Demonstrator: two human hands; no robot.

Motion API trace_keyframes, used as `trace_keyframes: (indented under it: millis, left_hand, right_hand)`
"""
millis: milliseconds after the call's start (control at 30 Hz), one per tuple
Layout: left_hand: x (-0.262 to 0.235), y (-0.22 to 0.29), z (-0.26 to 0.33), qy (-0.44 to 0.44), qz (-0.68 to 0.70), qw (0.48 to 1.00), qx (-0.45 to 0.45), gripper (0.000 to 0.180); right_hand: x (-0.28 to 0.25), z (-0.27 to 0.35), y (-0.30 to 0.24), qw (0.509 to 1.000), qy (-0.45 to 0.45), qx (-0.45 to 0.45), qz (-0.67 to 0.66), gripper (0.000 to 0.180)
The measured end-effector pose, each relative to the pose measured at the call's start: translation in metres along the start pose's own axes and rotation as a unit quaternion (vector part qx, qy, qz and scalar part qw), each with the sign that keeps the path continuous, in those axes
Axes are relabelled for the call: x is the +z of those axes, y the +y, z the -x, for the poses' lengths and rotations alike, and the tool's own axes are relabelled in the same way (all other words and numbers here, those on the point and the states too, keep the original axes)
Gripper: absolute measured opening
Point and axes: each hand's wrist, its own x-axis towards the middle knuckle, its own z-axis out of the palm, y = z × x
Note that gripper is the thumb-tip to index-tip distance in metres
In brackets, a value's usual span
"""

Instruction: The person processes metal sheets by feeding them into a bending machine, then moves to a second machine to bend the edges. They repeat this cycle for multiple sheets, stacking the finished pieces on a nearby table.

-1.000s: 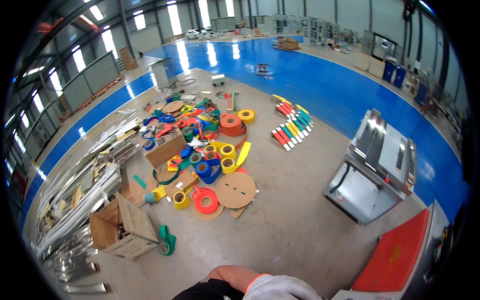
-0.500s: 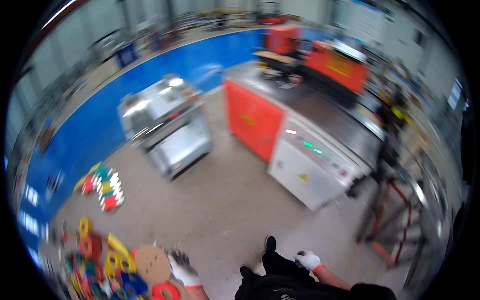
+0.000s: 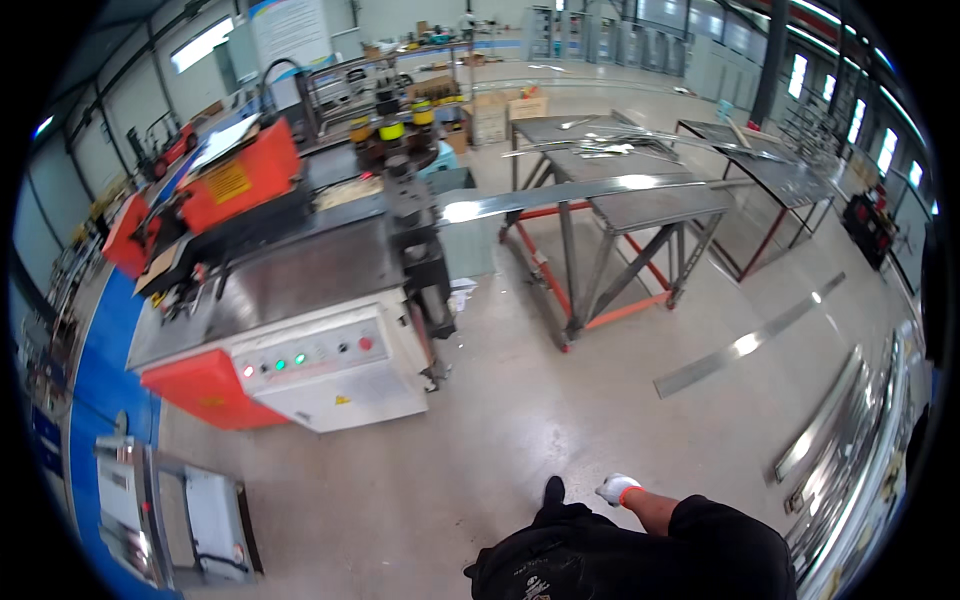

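Observation:
My right hand [image 3: 618, 488], in a white glove with an orange cuff, hangs in front of my body at the lower middle. Its fingers look curled in, and nothing shows in them. My left hand is out of the picture. Ahead to the left stands a large metalworking machine [image 3: 300, 262] with a steel top, orange covers and a white control panel [image 3: 315, 360] with lit lamps. A long flat metal bar [image 3: 570, 196] reaches from the machine's right end across a steel work table [image 3: 655, 207] on an orange-red frame.
Another flat bar [image 3: 752, 338] lies on the floor to the right, near a pile of long metal strips [image 3: 845, 440]. A dark table [image 3: 745, 150] stands behind. At lower left is a low metal cabinet [image 3: 215, 510]. Thin metal offcuts [image 3: 610, 142] lie on the far table.
My view has swung to the right, so the machine now stands on the left and the tables show. My left hand and the pile of coloured rolls have left the picture.

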Motion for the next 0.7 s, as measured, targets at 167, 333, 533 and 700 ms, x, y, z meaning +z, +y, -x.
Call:
trace_keyframes:
  millis: [167, 333, 533, 700]
  left_hand:
    - [0.026, 0.104, 0.017, -0.022, 0.096, 0.995, 0.031, 0.042]
    - [0.067, 0.260, 0.023, -0.117, 0.441, 0.890, 0.001, 0.033]
    - [0.063, 0.403, 0.098, -0.178, 0.523, 0.833, 0.000, 0.031]
    - [0.080, 0.502, 0.080, -0.207, 0.586, 0.782, 0.047, 0.022]
  right_hand:
    - [-0.050, -0.023, 0.100, 0.994, -0.084, 0.072, 0.000, 0.046]
    - [-0.099, -0.062, 0.141, 0.988, -0.044, 0.122, -0.088, 0.044]
    - [-0.160, -0.133, 0.105, 0.967, -0.040, 0.069, -0.242, 0.041]
    - [-0.227, -0.190, 0.015, 0.940, -0.004, -0.020, -0.340, 0.039]
